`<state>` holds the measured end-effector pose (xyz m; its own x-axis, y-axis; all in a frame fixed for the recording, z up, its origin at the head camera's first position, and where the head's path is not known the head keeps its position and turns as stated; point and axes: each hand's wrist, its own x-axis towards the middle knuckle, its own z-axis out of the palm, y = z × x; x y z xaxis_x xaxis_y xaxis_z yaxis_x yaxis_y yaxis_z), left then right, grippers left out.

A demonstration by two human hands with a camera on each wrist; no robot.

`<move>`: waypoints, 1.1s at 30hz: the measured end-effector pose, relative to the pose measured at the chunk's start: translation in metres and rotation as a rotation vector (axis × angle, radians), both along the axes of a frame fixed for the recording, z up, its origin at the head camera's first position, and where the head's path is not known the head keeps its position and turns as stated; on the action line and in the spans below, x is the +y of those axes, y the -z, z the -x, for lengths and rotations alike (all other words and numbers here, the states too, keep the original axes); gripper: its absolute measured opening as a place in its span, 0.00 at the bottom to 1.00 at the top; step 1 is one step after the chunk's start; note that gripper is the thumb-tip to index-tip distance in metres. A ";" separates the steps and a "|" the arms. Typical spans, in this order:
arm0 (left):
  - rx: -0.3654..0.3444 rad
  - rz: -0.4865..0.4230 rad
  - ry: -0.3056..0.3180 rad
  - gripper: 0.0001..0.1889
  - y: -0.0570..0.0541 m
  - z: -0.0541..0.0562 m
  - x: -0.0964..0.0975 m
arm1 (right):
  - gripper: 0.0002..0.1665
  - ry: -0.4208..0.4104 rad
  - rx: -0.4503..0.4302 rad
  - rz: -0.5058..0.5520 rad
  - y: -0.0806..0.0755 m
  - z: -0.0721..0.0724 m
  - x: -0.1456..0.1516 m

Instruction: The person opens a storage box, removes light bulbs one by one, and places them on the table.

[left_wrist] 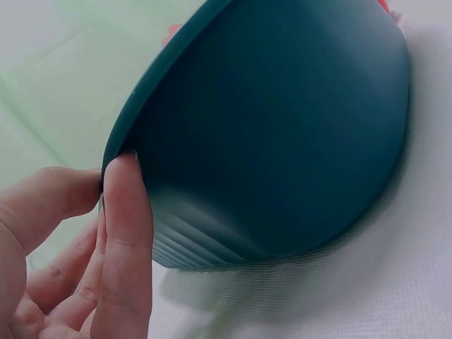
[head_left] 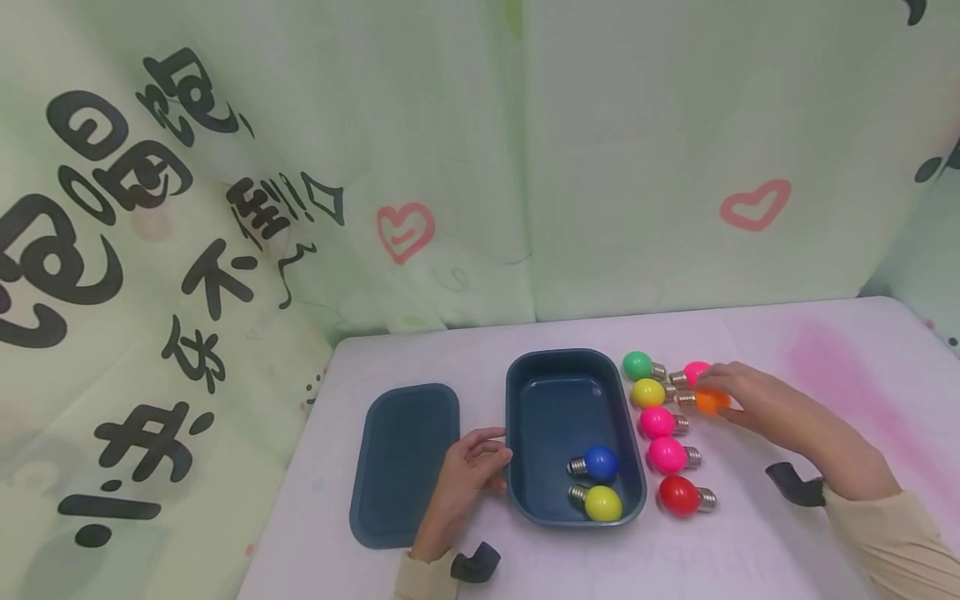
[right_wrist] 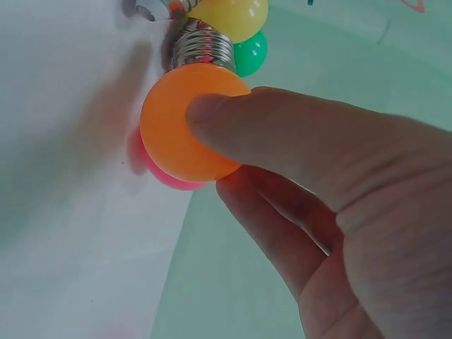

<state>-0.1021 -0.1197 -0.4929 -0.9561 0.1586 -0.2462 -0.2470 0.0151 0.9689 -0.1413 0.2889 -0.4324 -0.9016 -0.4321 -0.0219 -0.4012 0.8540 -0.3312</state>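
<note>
My left hand (head_left: 467, 477) pinches the left rim of a dark blue tray (head_left: 572, 408), thumb and forefinger at its edge in the left wrist view. Inside the tray, near its front, lie a blue light bulb (head_left: 602, 462) and a yellow light bulb (head_left: 603, 503). To the right of the tray, my right hand (head_left: 765, 408) grips an orange light bulb (right_wrist: 166, 127) by its round globe. The thumb lies across the globe, and its metal screw base points away from the palm. A pink bulb (head_left: 696, 372) is partly hidden behind that hand.
Along the tray's right side lie several bulbs: green (head_left: 637, 366), yellow (head_left: 647, 392), pink (head_left: 657, 422), another pink one and red (head_left: 678, 496). A flat dark blue lid (head_left: 405, 458) lies left of the tray. A printed curtain (head_left: 600, 167) hangs behind the white table.
</note>
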 end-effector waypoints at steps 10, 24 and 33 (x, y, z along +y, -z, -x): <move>-0.011 0.016 -0.002 0.24 0.003 0.001 0.001 | 0.27 0.015 -0.009 -0.016 0.007 -0.002 0.002; -0.004 0.020 -0.013 0.24 0.002 0.001 0.000 | 0.28 0.030 -0.013 -0.035 0.013 0.000 0.001; -0.008 0.018 -0.013 0.22 0.002 0.000 0.000 | 0.30 0.025 0.020 -0.050 0.007 -0.002 -0.004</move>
<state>-0.1026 -0.1192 -0.4950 -0.9561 0.1417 -0.2565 -0.2550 0.0292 0.9665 -0.1392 0.2848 -0.4399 -0.9125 -0.4084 -0.0244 -0.3859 0.8789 -0.2803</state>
